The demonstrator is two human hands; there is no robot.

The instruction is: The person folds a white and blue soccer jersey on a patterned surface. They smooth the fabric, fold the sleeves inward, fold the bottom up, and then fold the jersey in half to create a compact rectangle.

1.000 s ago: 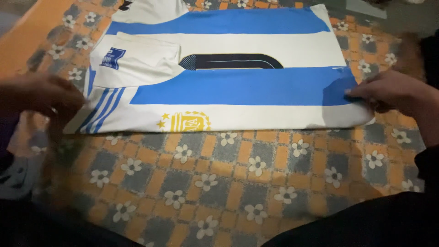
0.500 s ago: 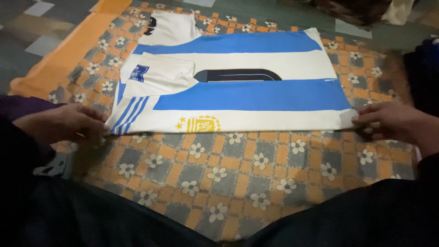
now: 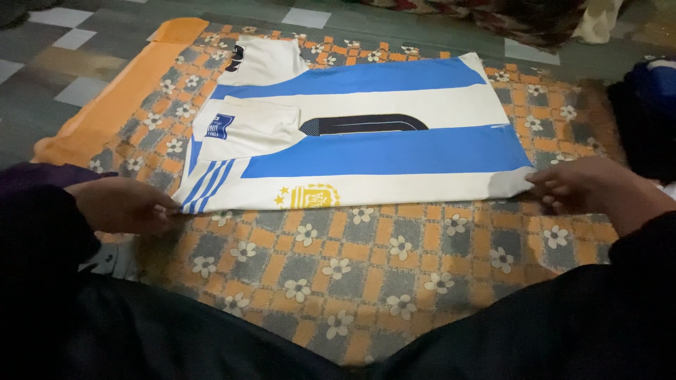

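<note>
On the orange and grey flowered mat (image 3: 366, 260), a blue-and-white striped jersey (image 3: 366, 151) lies flat, long axis left to right, gold crest (image 3: 310, 196) at the near edge, small blue badge (image 3: 219, 127) on the sleeve. Left hand (image 3: 121, 204) pinches its near left corner; right hand (image 3: 598, 191) pinches the near right corner.

A football jersey (image 3: 366, 141) with wide sky-blue and white stripes lies flat on a patterned mat, folded into a long rectangle. A dark curved shape, part of a number, sits on the middle white stripe. A gold crest with stars shows on the near white band. At the left end, a white sleeve with a small blue badge is folded over the body, beside thin blue stripes. The near edge lies straight, the cloth mostly smooth.
</note>
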